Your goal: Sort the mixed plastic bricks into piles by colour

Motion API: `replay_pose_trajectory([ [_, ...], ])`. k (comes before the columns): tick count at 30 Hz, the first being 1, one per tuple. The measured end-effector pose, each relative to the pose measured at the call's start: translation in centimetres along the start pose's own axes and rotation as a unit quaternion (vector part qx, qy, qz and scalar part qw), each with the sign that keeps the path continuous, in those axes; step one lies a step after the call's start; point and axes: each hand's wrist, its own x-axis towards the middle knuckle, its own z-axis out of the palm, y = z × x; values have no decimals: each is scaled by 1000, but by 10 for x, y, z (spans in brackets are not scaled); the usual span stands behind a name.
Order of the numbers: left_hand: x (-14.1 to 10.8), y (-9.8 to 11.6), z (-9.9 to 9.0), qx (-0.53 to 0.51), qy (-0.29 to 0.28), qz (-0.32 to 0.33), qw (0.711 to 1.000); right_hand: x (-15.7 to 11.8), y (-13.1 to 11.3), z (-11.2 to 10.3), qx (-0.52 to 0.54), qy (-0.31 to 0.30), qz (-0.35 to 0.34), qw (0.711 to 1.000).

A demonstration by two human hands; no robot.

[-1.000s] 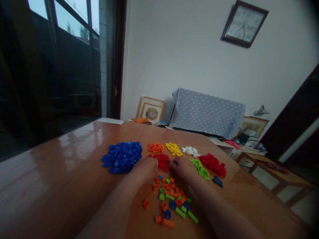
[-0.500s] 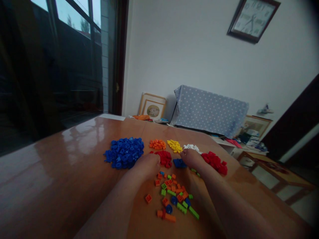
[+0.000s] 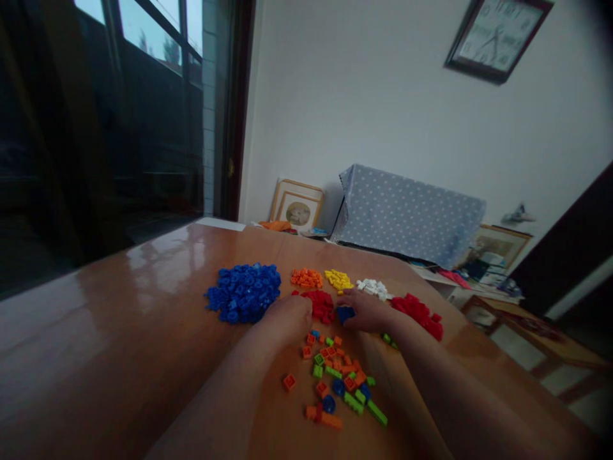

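My left hand (image 3: 290,316) rests between the blue brick pile (image 3: 244,292) and the near pile of red bricks (image 3: 322,306); its fingers are mostly hidden, so a hold cannot be made out. With fingers apart, my right hand (image 3: 366,310) reaches over the dark blue bricks (image 3: 345,314), its fingertips around them. Whether it grips them is unclear. Mixed orange, green and blue bricks (image 3: 335,364) lie scattered between my forearms. A second red pile (image 3: 417,314) is right of my right hand, with a few green bricks (image 3: 389,340) beside that wrist.
Small piles of orange (image 3: 307,277), yellow (image 3: 338,280) and white bricks (image 3: 374,288) line the far side of the wooden table (image 3: 158,306). Behind it stand a cloth-covered object (image 3: 412,211) and a framed picture (image 3: 297,207). A wooden stool (image 3: 536,335) is at the right.
My right hand has moved down over the dark blue bricks, covering part of them and uncovering the white pile. The whole view has shifted slightly.
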Motion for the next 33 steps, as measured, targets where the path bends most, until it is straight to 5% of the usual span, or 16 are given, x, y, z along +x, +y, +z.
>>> replay_pose_trajectory([
  [25, -2, 2, -1, -4, -7, 8, 1000, -5, 10, -1, 17, 29, -17, 999],
  [33, 0, -1, 2, -11, -10, 9, 1000, -25, 13, 3, 67, 131, 68, 987],
])
